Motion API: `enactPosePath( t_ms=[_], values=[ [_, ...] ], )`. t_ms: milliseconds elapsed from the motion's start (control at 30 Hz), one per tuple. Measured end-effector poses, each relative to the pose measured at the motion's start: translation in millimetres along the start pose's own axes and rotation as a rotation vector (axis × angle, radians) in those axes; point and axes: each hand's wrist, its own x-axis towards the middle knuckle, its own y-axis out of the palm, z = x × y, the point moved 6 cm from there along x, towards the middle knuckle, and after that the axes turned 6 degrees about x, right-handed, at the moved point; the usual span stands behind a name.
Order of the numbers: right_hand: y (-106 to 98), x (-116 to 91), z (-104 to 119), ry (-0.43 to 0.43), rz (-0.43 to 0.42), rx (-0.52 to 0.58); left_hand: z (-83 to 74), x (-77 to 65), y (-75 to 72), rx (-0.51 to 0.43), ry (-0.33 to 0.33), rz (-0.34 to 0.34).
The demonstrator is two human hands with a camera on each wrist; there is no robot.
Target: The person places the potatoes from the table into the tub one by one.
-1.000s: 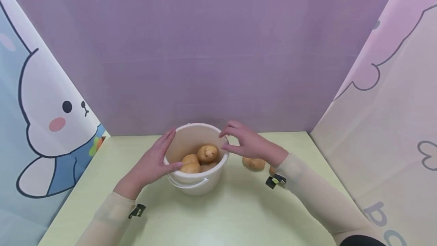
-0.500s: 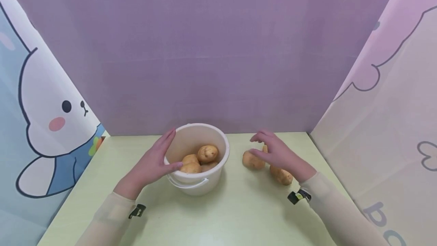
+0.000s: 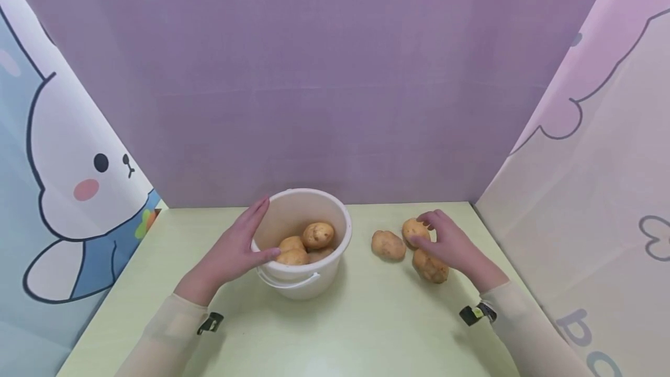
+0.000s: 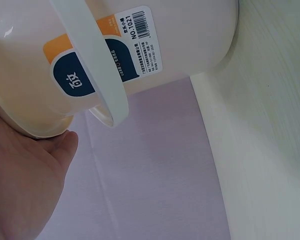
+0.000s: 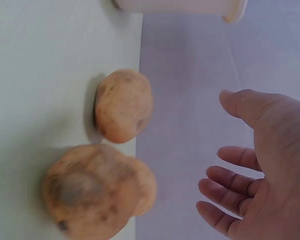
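A white bucket [image 3: 306, 281] with several potatoes inside, one of them a potato [image 3: 318, 235] on top, stands left of middle. My left hand [image 3: 232, 252] rests against its left rim, thumb and fingers spread straight along it; the left wrist view shows this hand at the rim beside the bucket's label [image 4: 135, 45]. My right hand [image 3: 450, 243] is at the back potato [image 3: 413, 231], its thumb and fingertips overlapping it in the head view. In the right wrist view its fingers are loosely bent, with a gap before the potatoes. A lumpy potato [image 3: 430, 266] lies beneath this hand.
Left of the right hand lies another potato [image 3: 388, 245] on the pale green table [image 3: 324, 342]. The bucket's white handle [image 4: 92, 55] hangs down its front. A purple backdrop [image 3: 335, 86] rises behind, with printed cloth panels on both sides.
My right hand has moved right from the bucket's right rim to the potatoes on the table. The left hand and the bucket have stayed in place.
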Motion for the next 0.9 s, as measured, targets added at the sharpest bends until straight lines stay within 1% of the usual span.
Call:
enactPosePath(
  t_ms=[100,233,400,667,900],
  values=[
    [0.0,-5.5,-9.3,0.021,0.005,-0.003,-0.1,0.1,0.1,0.002,0.000,0.000],
    [0.8,-11.3,-21.1,0.069,0.013,-0.016,0.7,-0.4,0.9,-0.002,-0.003,0.000],
    [1.9,-17.1,-31.6,0.133,0.026,0.016,0.7,-0.7,1.5,-0.005,-0.001,-0.001],
    [7.2,-21.1,-38.2,0.226,0.089,0.050,-0.1,-1.2,1.1,-0.003,0.006,-0.006],
    [10.7,-25.0,-44.7,0.262,0.131,0.050,-1.2,-1.4,0.8,-0.001,0.001,-0.006]
  ],
)
